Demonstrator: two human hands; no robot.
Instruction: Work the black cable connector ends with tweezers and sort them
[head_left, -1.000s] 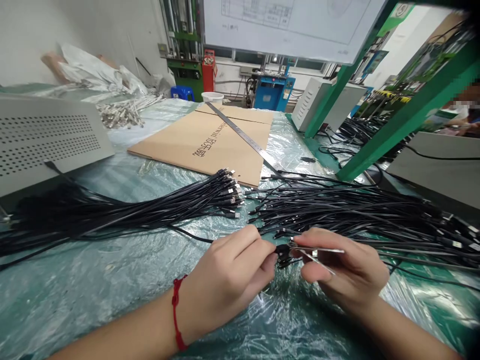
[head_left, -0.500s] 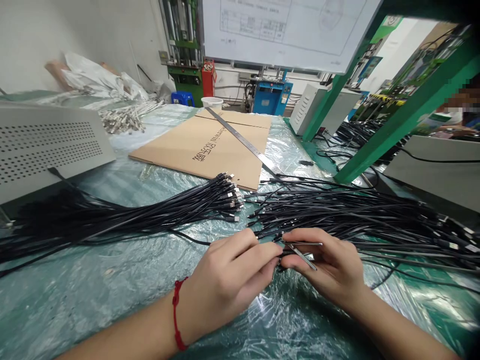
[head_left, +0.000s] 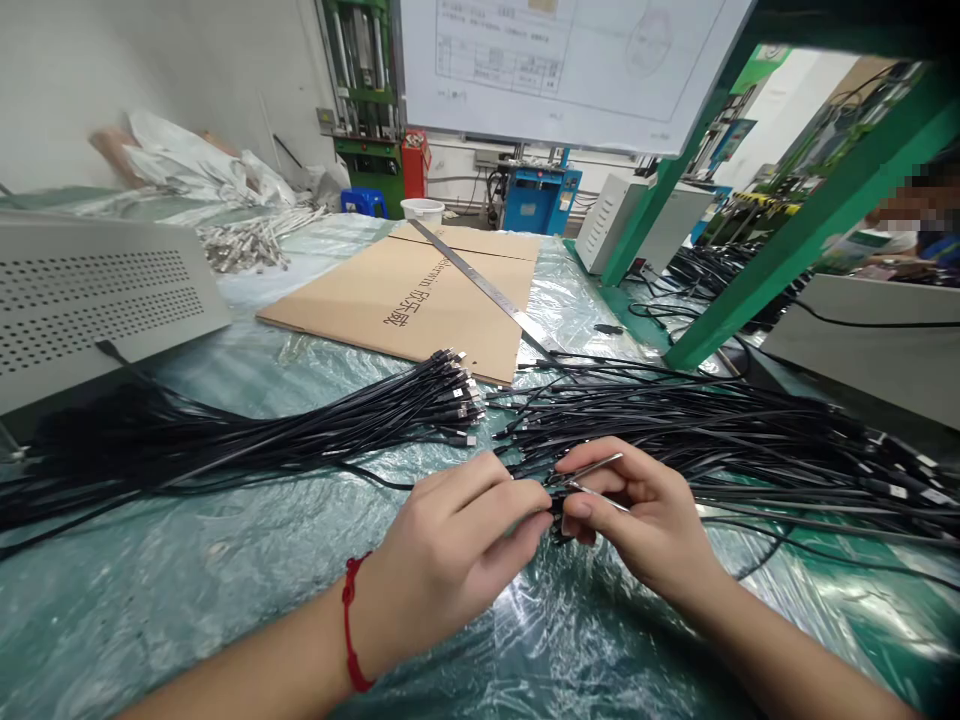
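Observation:
My left hand [head_left: 465,545], with a red cord bracelet on its wrist, is closed in a pinch on a black cable [head_left: 379,478] that runs out to its left. The cable's end lies hidden by my fingertips. Close by on the right, my right hand [head_left: 637,510] is closed round a small metal tool [head_left: 600,468] with two thin arms that splay toward the palm. Its working end points at my left fingertips; its exact kind is unclear. Small dark pieces show under the fingers. Behind the hands lie a left cable bundle [head_left: 300,425] with metal plugs and a right cable bundle [head_left: 720,430].
A flat cardboard sheet [head_left: 435,290] bears a long steel ruler [head_left: 480,280]. Plastic film covers the green table [head_left: 247,600]. A perforated grey box [head_left: 97,300] stands left, a green post [head_left: 810,210] right. Part of another person shows at the far right edge.
The metal tool has tilted, its arms now pointing more up and right. My right hand has shifted slightly left and up, and my left hand slightly left. The view has tipped up a little.

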